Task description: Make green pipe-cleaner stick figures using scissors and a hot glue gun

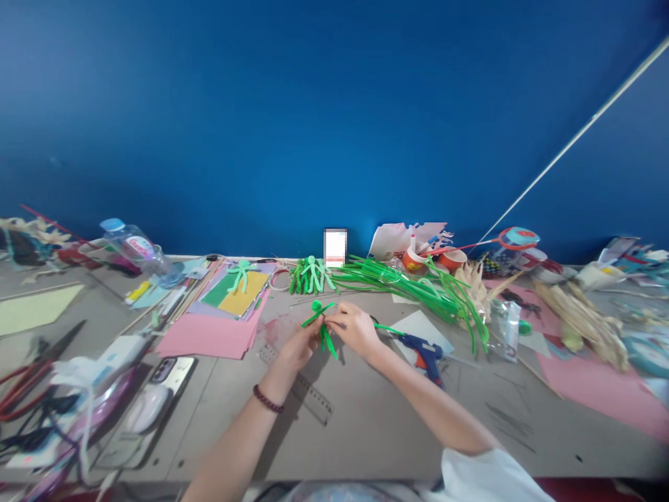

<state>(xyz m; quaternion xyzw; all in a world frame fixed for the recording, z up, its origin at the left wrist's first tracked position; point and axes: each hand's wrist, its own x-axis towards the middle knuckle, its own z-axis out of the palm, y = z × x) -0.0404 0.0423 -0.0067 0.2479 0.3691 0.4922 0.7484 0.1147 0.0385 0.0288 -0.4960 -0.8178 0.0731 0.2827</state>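
Observation:
Near the middle of the table, a small green pipe cleaner figure [316, 307] with a round head and dangling limbs is held up between both hands. My left hand [302, 343], a dark beaded bracelet at its wrist, is closed around its lower body. From the other side, the fingers of my right hand [356, 328] pinch it at about the middle; the fingertips partly hide the grip. Similar finished-looking green figures [312, 274] stand bunched behind the hands. Another pale green figure [241, 275] lies on coloured sheets to the left. A steel ruler [313, 399] lies beneath my left forearm.
Loose green pipe cleaners [412, 289] spread across the back right. A blue glue gun [426, 355] rests right of my right hand. Pink paper [209, 336], a phone [151, 411], scissors [42, 369] and a plastic bottle [136, 245] occupy the left. A blue wall [334, 125] rises behind.

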